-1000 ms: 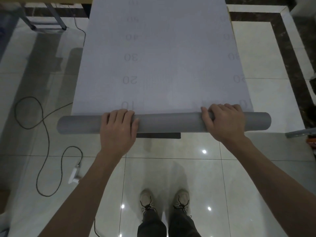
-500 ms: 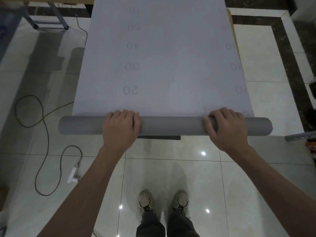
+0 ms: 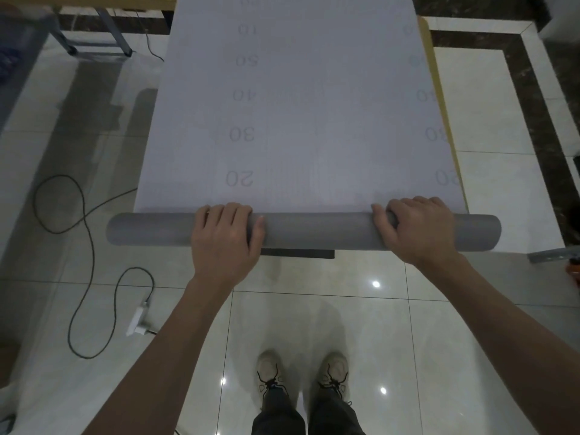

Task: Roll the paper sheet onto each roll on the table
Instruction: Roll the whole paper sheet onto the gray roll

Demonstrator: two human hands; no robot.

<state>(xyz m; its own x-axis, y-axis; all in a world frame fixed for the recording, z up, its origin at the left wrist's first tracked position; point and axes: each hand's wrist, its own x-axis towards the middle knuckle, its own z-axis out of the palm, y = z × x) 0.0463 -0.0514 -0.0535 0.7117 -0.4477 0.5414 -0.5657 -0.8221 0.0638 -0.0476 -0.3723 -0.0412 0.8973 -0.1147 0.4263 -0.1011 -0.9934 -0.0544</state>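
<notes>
- Gripping the roll (image 3: 317, 232) from above, my left hand (image 3: 224, 243) has its fingers curled over the top and its thumb on the near side.
- My right hand (image 3: 420, 230) clasps the same roll further toward 3 o'clock, wrapped likewise.
- The roll lies from 9 to 3 o'clock at the near edge of the table (image 3: 427, 42), and the paper sheet (image 3: 298, 120) runs flat from it toward 12 o'clock.
- To wind well, I judge both wrists should turn together under even pressure, so the edges stack square.
- A tan strip of table shows at 2 o'clock; drifting sideways would skew the wrap.
</notes>
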